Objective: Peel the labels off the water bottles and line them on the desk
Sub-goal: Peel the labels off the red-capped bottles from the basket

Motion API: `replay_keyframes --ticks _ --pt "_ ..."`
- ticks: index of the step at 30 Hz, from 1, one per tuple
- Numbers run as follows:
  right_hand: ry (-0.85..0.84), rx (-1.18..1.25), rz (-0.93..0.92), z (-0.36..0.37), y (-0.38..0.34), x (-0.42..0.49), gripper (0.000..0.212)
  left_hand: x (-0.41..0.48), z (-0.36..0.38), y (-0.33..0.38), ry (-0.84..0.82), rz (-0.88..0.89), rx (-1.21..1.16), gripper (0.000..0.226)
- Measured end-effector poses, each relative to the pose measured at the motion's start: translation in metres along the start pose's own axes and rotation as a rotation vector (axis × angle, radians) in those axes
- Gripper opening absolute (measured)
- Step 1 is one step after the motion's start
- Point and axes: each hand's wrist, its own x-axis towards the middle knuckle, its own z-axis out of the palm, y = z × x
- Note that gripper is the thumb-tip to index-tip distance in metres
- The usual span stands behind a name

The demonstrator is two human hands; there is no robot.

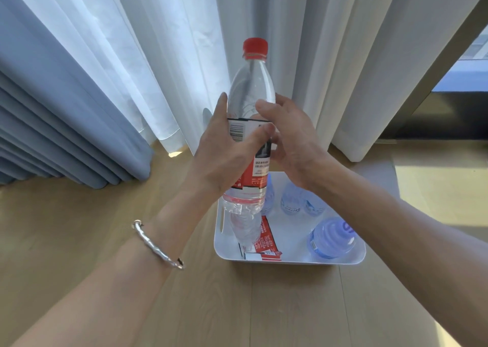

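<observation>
**Bottle held up, label still on**

The water bottle (250, 135) stands up tall in the air, red cap (255, 47) on top and its bottom end pointing down at the white tray (290, 261). Its long side runs up and down. The red and white label (257, 167) is still wrapped around its middle.

Both hands are on the bottle. The left hand (221, 151) grips it from the left side, thumb across the front of the label near the barcode. The right hand (290, 140) comes in from the right, and its fingers curl around the back at the label's top edge. It may be picking at that edge, but the fingertips are hidden, so this is hard to tell. The right hand is closer to the top edge, so it looks best placed to pull the label.

Down in the tray lie torn red label pieces (265, 243), a blue bottle (331, 239) on its side, and more clear bottles (290, 198) behind. The tray sits on the wooden desk (105, 227). A silver bracelet (158, 246) is on the left wrist.
</observation>
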Motion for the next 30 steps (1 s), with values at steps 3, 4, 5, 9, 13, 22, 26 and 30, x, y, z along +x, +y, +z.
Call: replay_keyframes --ticks 3,4,5,9,13,22,26,30 --pt "0.016 0.025 -0.037 0.002 -0.002 -0.001 0.044 -0.003 0.001 0.003 0.101 0.012 0.122 0.079" --pt "0.02 0.023 -0.046 0.003 -0.003 -0.001 0.044 -0.004 0.002 0.004 0.108 0.016 0.146 0.075" --pt "0.023 0.017 -0.055 0.004 -0.003 -0.001 0.043 -0.005 0.002 0.006 0.102 0.018 0.17 0.072" --pt "0.032 0.038 -0.057 0.004 -0.003 -0.002 0.03 -0.005 -0.001 0.01 0.063 -0.003 0.181 0.065" --pt "0.011 0.021 -0.033 0.006 -0.003 -0.005 0.024 -0.008 -0.002 0.013 0.075 0.013 0.24 0.061" --pt "0.143 -0.006 -0.075 0.017 -0.004 -0.011 0.038 -0.013 0.005 0.009 0.199 0.096 0.324 0.049" --pt "0.227 0.027 -0.126 0.018 -0.007 -0.012 0.039 -0.007 0.009 0.009 0.281 0.108 0.24 0.026" --pt "0.253 0.025 -0.161 0.02 -0.012 -0.014 0.047 -0.007 0.011 0.014 0.313 0.209 0.291 0.022"
